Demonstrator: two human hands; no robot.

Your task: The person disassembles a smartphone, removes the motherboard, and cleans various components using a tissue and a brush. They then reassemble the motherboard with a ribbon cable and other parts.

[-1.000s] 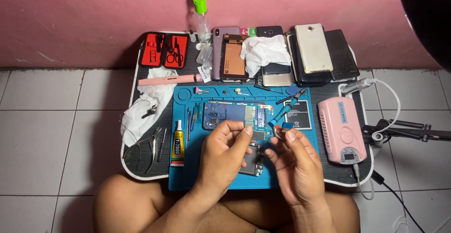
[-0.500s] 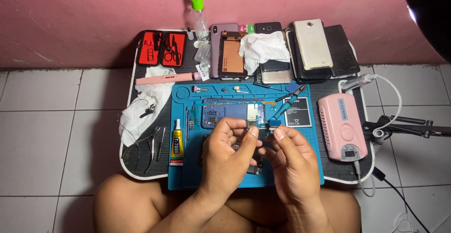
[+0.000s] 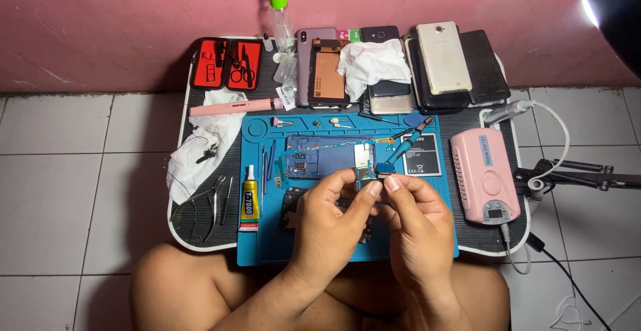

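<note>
Yellow-labelled glue tube [image 3: 249, 202] left of the blue mat [image 3: 267, 251]; small dark display on the pink unit [image 3: 495, 214], right; label-faced battery [image 3: 420, 155] beside it.

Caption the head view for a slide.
Both hands, left and right, pinch a small phone part above a blue mat.

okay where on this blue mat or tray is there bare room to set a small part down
Free: the blue mat at its near left corner, below the glue tube and beside the left hand. Also the black tray below the pink device. Crowded: the tray's far edge with stacked phones, and mid-mat.
</note>
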